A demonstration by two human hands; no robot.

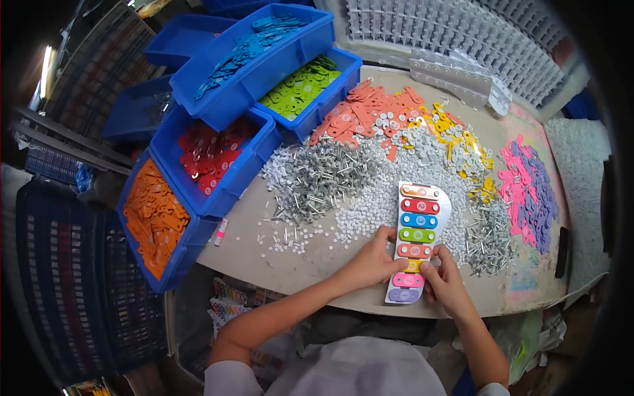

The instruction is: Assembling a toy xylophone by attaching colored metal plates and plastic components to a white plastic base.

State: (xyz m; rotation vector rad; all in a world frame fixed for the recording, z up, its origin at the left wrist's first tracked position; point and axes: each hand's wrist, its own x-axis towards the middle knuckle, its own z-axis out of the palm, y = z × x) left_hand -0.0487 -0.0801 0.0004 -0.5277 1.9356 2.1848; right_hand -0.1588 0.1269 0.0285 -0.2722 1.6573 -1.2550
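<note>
A white toy xylophone (439, 208) with a row of coloured bars stands out over the near edge of the table, between my hands. My left hand (378, 262) grips its left side, thumb at the left end of the yellow bar (414, 266). On the other side my right hand (447, 280) holds the edge, with its thumb at that bar's right end. The pink bar (408, 280) and the purple bar (403, 295) lie below the yellow one, toward me. Fingers behind the xylophone are partly hidden.
Metal pins (323, 178), small white caps (370, 211) and loose coral bars (370, 112) are heaped beyond my hands. Pink and purple bars (531, 191) lie at right. Blue bins (224, 191) of coloured bars stand at left. White racks (456, 39) rise behind.
</note>
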